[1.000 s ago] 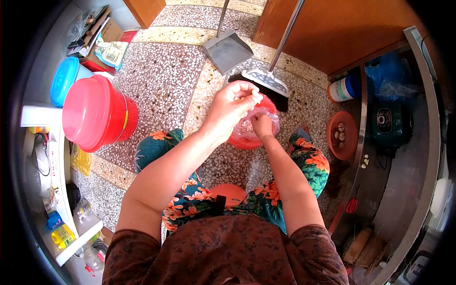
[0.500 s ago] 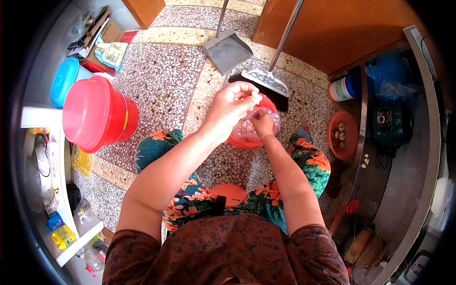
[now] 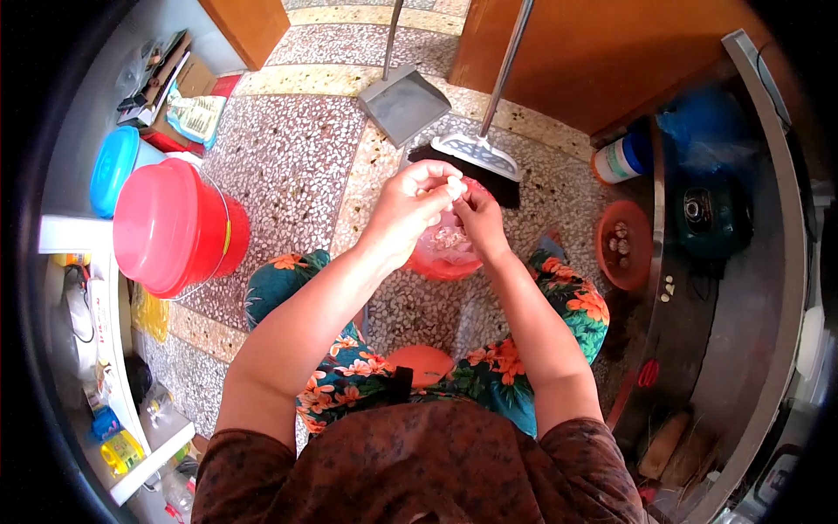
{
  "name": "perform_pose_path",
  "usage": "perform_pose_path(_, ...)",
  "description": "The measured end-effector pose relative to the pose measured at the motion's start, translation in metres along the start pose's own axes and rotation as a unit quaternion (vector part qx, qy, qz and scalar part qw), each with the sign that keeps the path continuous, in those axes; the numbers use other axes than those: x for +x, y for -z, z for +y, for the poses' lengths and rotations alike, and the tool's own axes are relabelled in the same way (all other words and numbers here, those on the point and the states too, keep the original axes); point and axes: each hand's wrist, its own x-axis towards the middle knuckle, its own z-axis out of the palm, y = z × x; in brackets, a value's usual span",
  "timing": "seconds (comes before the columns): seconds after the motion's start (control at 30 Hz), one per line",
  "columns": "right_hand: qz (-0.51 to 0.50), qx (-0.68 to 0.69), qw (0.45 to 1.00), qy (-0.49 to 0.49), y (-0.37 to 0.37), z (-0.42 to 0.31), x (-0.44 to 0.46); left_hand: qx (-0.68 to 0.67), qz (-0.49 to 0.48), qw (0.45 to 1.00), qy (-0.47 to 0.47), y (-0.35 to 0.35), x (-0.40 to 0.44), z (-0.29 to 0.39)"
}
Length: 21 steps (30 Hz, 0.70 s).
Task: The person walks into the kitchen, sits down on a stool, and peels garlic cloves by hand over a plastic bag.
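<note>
Between its thumb and fingertips, my left hand (image 3: 406,208) pinches a small white garlic clove (image 3: 455,185). My right hand (image 3: 483,223) is closed, with its fingertips against the lower side of the clove. Both hands are over a red bin (image 3: 436,269) with a clear plastic bag in it. Pale, papery scraps (image 3: 447,237) lie inside the bag. To the right, an orange-brown bowl (image 3: 608,262) holds several garlic bulbs (image 3: 621,244). A few pale cloves (image 3: 668,288) sit on the shelf edge beside it.
A red lidded bucket (image 3: 179,229) and a blue-lidded one (image 3: 114,172) stand at left. Ahead are a grey dustpan (image 3: 404,105) and a broom (image 3: 476,155). Along the right runs a low shelf (image 3: 742,323) with a dark green appliance (image 3: 711,218). A white-and-blue tub (image 3: 618,163) stands near it.
My right hand has risen out of the bin to the clove in my left hand. The left hand still pinches the clove and has shifted slightly left and down in view.
</note>
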Motion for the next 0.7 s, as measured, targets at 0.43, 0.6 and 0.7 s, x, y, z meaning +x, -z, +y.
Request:
perform_pose_path(0.43, -0.048, 0.162, 0.981, 0.097, 0.033, -0.115, -0.073, 0.096, -0.056, 0.994, -0.022, -0.008, 0.005, -0.016)
perform_pose_path(0.6, -0.004, 0.083, 0.99, 0.11, 0.035, -0.109, -0.072, 0.167, -0.075, 0.98, -0.078, -0.015, 0.007, -0.019)
perform_pose_path(0.7, 0.011, 0.027, 0.99, 0.138, 0.037, -0.105, -0.071, 0.211, -0.087, 0.969, -0.093, -0.017, 0.007, -0.017)
